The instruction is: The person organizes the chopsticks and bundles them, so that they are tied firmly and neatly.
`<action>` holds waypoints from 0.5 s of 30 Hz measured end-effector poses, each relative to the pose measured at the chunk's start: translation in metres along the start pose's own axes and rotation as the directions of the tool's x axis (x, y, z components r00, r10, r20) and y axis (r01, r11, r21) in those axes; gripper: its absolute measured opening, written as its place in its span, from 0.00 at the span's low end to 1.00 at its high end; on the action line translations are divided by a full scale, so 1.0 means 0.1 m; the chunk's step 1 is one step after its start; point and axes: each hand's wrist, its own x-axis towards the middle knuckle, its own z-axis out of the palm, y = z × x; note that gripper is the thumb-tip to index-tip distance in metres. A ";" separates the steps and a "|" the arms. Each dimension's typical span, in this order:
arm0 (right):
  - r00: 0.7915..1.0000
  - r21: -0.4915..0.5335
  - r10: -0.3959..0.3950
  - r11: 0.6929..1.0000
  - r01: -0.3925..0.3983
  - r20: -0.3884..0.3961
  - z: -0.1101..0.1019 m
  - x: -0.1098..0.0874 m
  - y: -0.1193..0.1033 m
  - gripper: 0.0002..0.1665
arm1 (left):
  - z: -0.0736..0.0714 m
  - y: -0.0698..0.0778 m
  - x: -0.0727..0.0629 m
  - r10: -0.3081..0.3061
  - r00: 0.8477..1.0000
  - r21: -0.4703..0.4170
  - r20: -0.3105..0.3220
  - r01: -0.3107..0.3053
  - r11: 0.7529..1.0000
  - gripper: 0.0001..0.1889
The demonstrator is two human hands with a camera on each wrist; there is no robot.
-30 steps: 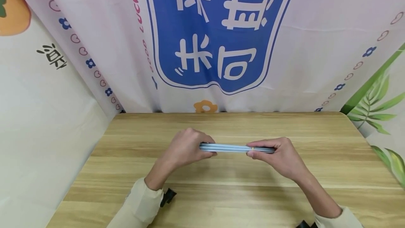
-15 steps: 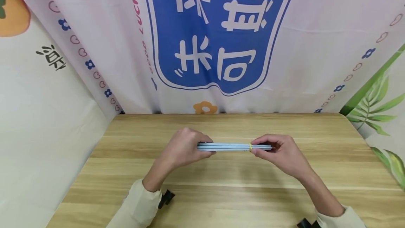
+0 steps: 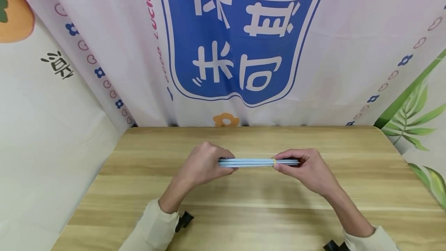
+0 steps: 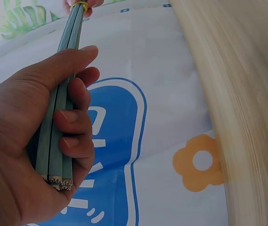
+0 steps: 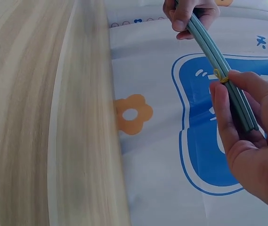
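Observation:
A bundle of light blue chopsticks [image 3: 249, 162] lies level across the head view, held above the table between both hands. My left hand [image 3: 205, 164] grips its thicker end; in the left wrist view the curled fingers [image 4: 72, 121] wrap around the sticks, whose square ends carry silvery caps. Around the bundle, closer to its other end, runs a thin yellow rubber band [image 5: 222, 76]. My right hand [image 3: 311, 170] pinches the chopsticks between thumb and fingers right at this band. The right wrist view shows the narrower ends lying inside the right palm.
Below the hands is a wood-grain table [image 3: 258, 220]. A printed curtain [image 3: 334, 69] with a blue panel hangs at its back edge, and a pale cloth [image 3: 52, 127] hangs on the left. Black mounts [image 3: 183, 220] sit at both wrists.
The right fingertips have moved slightly along the bundle, so the yellow band that lay between them now shows beside their tips. The bundle has shifted a little left; the left hand keeps its grip.

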 end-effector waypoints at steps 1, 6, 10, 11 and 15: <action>1.000 0.004 0.002 1.000 -0.002 0.011 0.02 0.00 0.00 0.10 | 0.01 0.00 0.00 0.004 1.000 -0.003 0.008 -0.004 1.000 0.08; 0.999 0.000 0.016 1.000 -0.016 0.041 0.12 0.03 -0.03 0.12 | 0.04 0.02 -0.01 -0.010 0.999 -0.032 0.038 0.011 0.999 0.07; 0.999 -0.013 0.002 1.000 -0.002 0.038 0.11 0.05 -0.06 0.14 | 0.00 0.01 -0.02 -0.049 0.998 -0.035 0.026 0.050 0.998 0.08; 0.999 -0.014 -0.002 1.000 0.003 0.039 0.10 0.05 -0.06 0.16 | -0.01 0.00 -0.02 -0.054 0.998 -0.032 0.024 0.055 0.998 0.08; 0.999 0.000 -0.004 1.000 0.004 0.038 0.05 0.03 -0.07 0.17 | -0.05 -0.01 -0.01 -0.059 0.998 -0.005 0.009 0.059 0.998 0.09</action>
